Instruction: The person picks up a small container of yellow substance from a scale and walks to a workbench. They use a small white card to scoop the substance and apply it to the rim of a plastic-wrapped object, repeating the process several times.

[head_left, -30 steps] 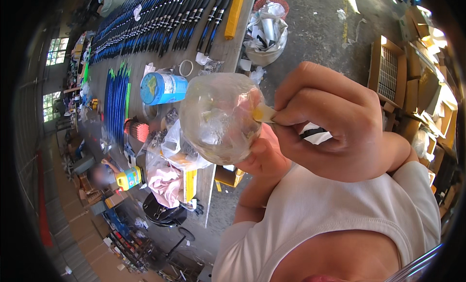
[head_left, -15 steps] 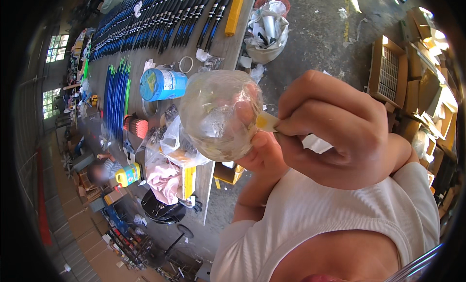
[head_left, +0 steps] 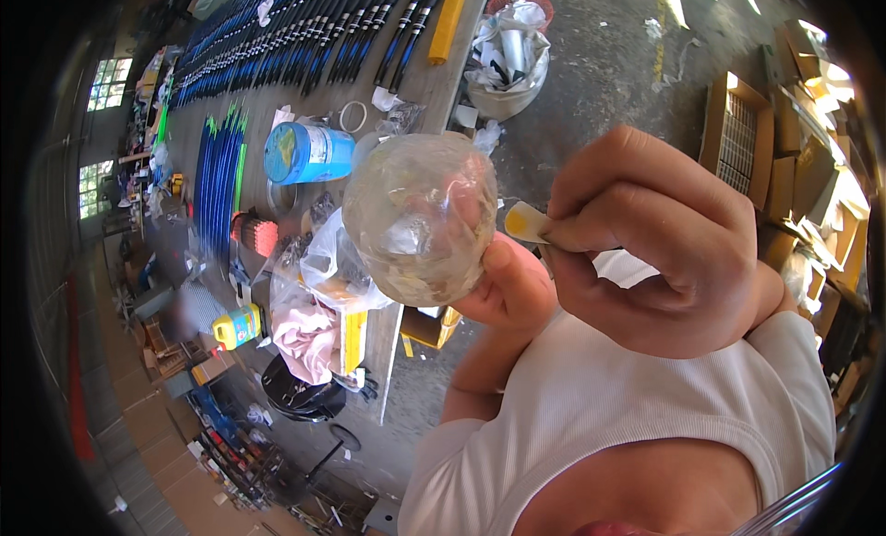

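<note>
A clear, glossy round ball (head_left: 420,222), which looks wrapped in crinkled transparent film or tape, is held up in front of me. My left hand (head_left: 517,287) grips it from the right and lower side, thumb along its edge; the other fingers show only faintly through it. To the right, my right hand (head_left: 664,245) pinches a small whitish strip (head_left: 527,223) with a yellow patch between thumb and forefinger. A narrow gap separates the strip from the ball.
Beyond the ball, the grey table (head_left: 369,134) bears rows of blue-black rods (head_left: 277,47), a blue tub (head_left: 309,153) and plastic bags (head_left: 337,268). A bag-lined bin (head_left: 508,70) stands beside it. Cardboard boxes (head_left: 738,134) lie right; a blurred person (head_left: 194,310) is far left.
My right hand has drawn the strip a little to the right, away from the ball's edge. The ball has turned or shifted slightly in my left hand.
</note>
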### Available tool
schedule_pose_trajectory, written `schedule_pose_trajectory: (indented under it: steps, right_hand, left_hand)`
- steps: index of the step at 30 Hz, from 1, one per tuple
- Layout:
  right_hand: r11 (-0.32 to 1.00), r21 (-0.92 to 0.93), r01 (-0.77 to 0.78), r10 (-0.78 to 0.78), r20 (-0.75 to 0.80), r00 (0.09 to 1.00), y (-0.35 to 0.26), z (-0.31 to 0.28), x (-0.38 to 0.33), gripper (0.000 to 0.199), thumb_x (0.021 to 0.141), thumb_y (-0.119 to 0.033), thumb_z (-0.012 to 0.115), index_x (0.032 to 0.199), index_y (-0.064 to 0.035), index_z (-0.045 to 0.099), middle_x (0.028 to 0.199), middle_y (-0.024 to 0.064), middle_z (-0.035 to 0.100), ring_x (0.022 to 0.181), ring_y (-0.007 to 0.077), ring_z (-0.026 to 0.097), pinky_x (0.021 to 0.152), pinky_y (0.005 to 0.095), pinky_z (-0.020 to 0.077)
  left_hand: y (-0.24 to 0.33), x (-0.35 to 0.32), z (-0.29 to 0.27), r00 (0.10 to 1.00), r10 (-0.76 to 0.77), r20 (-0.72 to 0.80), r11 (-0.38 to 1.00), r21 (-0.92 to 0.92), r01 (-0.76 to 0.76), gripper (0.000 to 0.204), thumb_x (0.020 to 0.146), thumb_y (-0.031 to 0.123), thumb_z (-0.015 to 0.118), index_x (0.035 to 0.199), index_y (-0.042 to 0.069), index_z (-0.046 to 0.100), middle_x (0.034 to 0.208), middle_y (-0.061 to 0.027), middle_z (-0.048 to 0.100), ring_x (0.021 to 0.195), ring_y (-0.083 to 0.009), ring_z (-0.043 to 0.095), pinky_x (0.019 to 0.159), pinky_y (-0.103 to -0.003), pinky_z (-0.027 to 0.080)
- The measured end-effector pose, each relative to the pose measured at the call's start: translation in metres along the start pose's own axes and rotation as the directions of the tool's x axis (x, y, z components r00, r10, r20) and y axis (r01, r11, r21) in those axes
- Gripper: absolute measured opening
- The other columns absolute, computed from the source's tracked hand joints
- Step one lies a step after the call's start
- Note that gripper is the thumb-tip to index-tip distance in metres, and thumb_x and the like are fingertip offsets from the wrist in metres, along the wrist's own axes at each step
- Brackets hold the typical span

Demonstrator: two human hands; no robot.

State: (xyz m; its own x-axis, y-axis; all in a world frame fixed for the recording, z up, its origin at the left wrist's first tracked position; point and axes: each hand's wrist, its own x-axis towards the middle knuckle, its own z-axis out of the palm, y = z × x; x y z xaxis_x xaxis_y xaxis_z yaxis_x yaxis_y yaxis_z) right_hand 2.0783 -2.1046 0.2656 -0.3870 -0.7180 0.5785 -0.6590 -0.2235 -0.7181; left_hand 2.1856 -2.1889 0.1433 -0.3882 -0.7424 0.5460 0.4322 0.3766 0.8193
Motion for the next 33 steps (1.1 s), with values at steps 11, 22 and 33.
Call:
schedule_pose_trajectory:
  steps: [11,22,33]
  right_hand:
    - [0.993,0.023,0.119,-0.116,-0.119,0.986,-0.005,0.008,0.006,0.019,0.056,0.014,0.065,0.07,0.005,0.057,0.079,0.0144,0.057,0.059,0.0174,0.056,0.05,0.0241,0.0441]
    - [0.994,-0.07,0.083,-0.084,-0.016,0.996,0.002,-0.019,-0.001,0.02,0.059,0.016,0.064,0.074,0.004,0.058,0.082,0.0138,0.057,0.066,0.0188,0.057,0.058,0.0252,0.0462]
    - [0.992,-0.115,0.044,-0.031,0.109,0.994,-0.008,-0.018,-0.01,0.021,0.057,0.016,0.066,0.072,0.0057,0.057,0.079,0.0133,0.055,0.061,0.0203,0.056,0.051,0.0266,0.0463]
  left_hand:
    - [0.003,0.002,0.002,1.0,-0.019,0.011,0.996,-0.084,0.02,0.077,0.09,0.054,0.033,0.141,-0.002,0.016,0.145,-0.0162,0.025,0.132,-0.0291,0.028,0.108,-0.043,0.025]
    - [0.025,0.021,0.002,0.986,-0.162,0.031,0.88,-0.448,0.159,0.079,0.091,0.059,0.031,0.143,0.004,0.013,0.147,-0.0144,0.022,0.134,-0.0298,0.025,0.109,-0.046,0.024]
    - [0.024,0.026,-0.009,0.997,0.078,0.024,0.994,-0.083,-0.076,0.066,0.091,0.048,0.045,0.134,-0.002,0.036,0.133,-0.016,0.044,0.12,-0.0309,0.045,0.102,-0.044,0.033]
